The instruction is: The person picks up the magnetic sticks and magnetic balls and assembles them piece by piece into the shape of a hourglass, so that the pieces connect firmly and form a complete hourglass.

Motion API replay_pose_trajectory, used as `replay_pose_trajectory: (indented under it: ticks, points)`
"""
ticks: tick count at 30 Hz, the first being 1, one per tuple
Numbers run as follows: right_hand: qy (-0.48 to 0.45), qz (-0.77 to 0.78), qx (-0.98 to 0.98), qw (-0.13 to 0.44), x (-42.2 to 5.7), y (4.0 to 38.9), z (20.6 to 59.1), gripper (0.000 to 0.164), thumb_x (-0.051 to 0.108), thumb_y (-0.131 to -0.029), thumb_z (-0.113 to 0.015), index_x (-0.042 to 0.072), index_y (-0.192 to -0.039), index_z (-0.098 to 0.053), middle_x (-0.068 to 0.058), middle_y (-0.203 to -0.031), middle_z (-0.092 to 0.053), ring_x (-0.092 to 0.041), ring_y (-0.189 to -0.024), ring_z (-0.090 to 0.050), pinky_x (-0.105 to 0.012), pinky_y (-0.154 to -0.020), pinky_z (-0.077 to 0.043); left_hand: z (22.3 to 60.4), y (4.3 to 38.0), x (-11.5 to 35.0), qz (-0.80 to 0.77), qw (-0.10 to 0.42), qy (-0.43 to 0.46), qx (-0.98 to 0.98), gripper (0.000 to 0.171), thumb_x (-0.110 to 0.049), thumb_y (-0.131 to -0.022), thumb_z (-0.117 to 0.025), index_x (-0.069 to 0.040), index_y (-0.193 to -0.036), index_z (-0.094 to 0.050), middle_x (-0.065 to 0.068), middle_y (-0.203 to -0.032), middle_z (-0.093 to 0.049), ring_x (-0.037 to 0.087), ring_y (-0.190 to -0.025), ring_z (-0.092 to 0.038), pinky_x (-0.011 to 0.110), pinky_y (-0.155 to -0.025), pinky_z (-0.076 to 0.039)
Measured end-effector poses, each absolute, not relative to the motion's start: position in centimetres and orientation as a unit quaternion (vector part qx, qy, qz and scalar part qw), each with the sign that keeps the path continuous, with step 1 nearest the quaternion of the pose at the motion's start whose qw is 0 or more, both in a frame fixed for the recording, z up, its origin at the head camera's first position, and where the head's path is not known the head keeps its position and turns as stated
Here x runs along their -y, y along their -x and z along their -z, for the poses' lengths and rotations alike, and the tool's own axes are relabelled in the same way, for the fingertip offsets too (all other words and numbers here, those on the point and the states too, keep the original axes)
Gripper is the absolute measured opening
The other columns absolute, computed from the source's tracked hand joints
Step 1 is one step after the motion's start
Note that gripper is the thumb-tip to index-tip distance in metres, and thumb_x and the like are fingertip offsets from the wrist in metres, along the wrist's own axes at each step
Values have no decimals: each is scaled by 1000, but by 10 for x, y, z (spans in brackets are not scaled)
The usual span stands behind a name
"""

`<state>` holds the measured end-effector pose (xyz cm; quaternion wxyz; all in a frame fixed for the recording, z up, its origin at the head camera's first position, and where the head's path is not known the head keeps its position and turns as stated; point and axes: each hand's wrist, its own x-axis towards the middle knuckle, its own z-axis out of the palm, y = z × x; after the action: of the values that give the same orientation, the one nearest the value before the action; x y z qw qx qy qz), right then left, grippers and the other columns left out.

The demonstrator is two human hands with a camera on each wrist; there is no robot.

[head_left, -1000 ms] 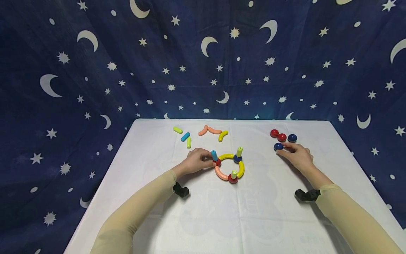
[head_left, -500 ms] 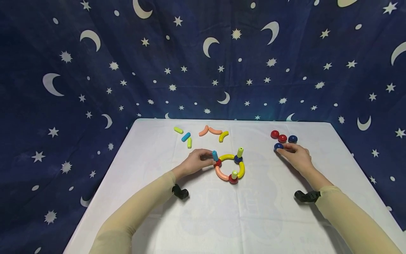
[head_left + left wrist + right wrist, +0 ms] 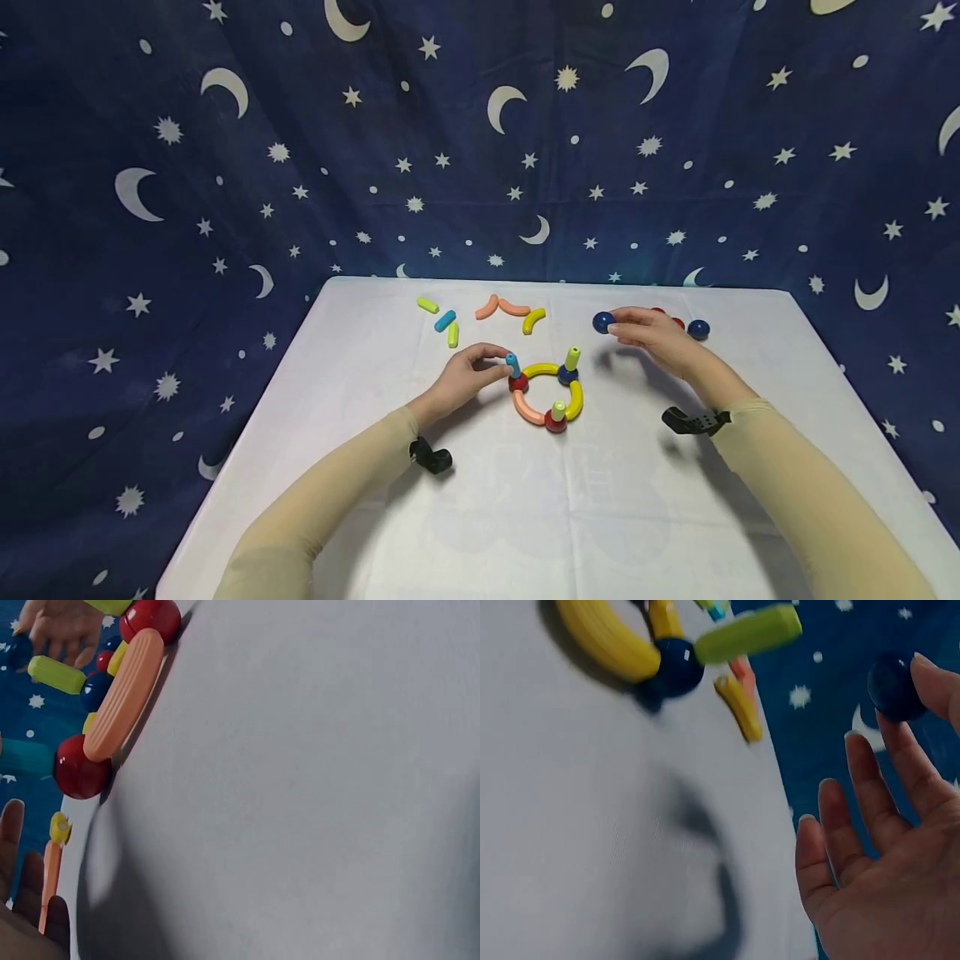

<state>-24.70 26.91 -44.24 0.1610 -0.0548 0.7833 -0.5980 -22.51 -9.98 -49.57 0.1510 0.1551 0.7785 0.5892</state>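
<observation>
Head view: right hand (image 3: 663, 340) pinches blue ball (image 3: 602, 322); left hand (image 3: 463, 381) by blue stick (image 3: 513, 364), grip unclear. Likely fetching; next probably needs aiming left-handward.

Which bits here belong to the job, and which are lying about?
Seemingly in the job:
right hand
blue ball it pinches
left hand
assembled ring beside it

Lying about, perhaps spare:
three loose sticks
three loose arcs
two red balls, partly hidden
another blue ball
</observation>
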Motion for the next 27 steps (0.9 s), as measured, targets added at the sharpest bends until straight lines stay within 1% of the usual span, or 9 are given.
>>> replay_pose_trajectory:
  ticks: [2, 4, 6, 9, 11, 15, 21, 24, 27]
  points:
    - [69, 596, -782, 170, -260, 251, 440, 62, 25, -102, -65, -8, -148, -41, -24, -151, -43, -24, -128, -49, -48, -116, -34, 495, 225, 97, -594, 150, -157, -774, 36, -43, -93, -76, -24, -123, -70, -5, -123, -66, 16, -112, -65, 42, -97, -50]
    - [81, 596, -778, 178, -251, 255, 437, 60, 24, -101, -66, -7, -147, -44, -25, -151, -43, -32, -134, -44, -53, -118, -29, 495, 226, 95, -597, 149, -160, -772, 34, -42, -93, -76, -23, -122, -70, -5, -121, -67, 17, -112, -65, 41, -98, -50]
    - [91, 595, -776, 188, -242, 258, 433, 58, 23, -99, -68, -6, -145, -46, -24, -151, -43, -37, -138, -40, -56, -119, -25, 495, 227, 93, -598, 147, -163, -770, 33, -41, -93, -76, -23, -120, -71, -4, -120, -68, 19, -113, -64, 41, -99, -49]
    - [105, 592, -772, 205, -230, 263, 430, 55, 21, -98, -69, -5, -142, -50, -23, -149, -46, -37, -137, -39, -58, -119, -21, 495, 228, 90, -597, 143, -168, -771, 32, -41, -93, -76, -22, -119, -71, -4, -119, -69, 22, -113, -64, 41, -99, -48]
    - [112, 586, -773, 217, -223, 267, 432, 54, 22, -97, -70, -4, -141, -53, -22, -147, -48, -36, -136, -42, -59, -119, -20, 495, 230, 87, -595, 142, -172, -772, 32, -41, -93, -76, -21, -118, -72, -5, -118, -69, 23, -113, -63, 41, -99, -48]
    - [125, 571, -775, 239, -211, 275, 436, 53, 25, -96, -72, 0, -140, -56, -18, -141, -55, -34, -131, -46, -60, -118, -21, 495, 231, 82, -590, 143, -174, -775, 31, -41, -94, -75, -21, -117, -73, -6, -116, -70, 24, -113, -63, 41, -100, -47]
    - [170, 534, -786, 259, -195, 279, 435, 51, 26, -96, -73, 1, -138, -60, -15, -136, -60, -31, -126, -51, -55, -114, -33, 492, 229, 77, -584, 138, -171, -781, 30, -39, -96, -73, -20, -118, -73, -7, -117, -70, 16, -119, -59, 42, -105, -44]
    - [185, 514, -795, 264, -189, 281, 434, 49, 26, -94, -75, 3, -136, -63, -13, -136, -62, -31, -128, -52, -54, -112, -37, 491, 228, 76, -581, 140, -168, -784, 30, -39, -96, -73, -19, -119, -73, -7, -118, -70, 15, -119, -60, 42, -104, -44]
    - [196, 497, -801, 271, -184, 281, 433, 47, 27, -93, -77, 7, -134, -66, -11, -136, -62, -30, -130, -50, -55, -111, -37, 490, 228, 76, -578, 144, -160, -787, 32, -40, -96, -73, -19, -120, -73, -6, -117, -70, 15, -117, -60, 43, -103, -45]
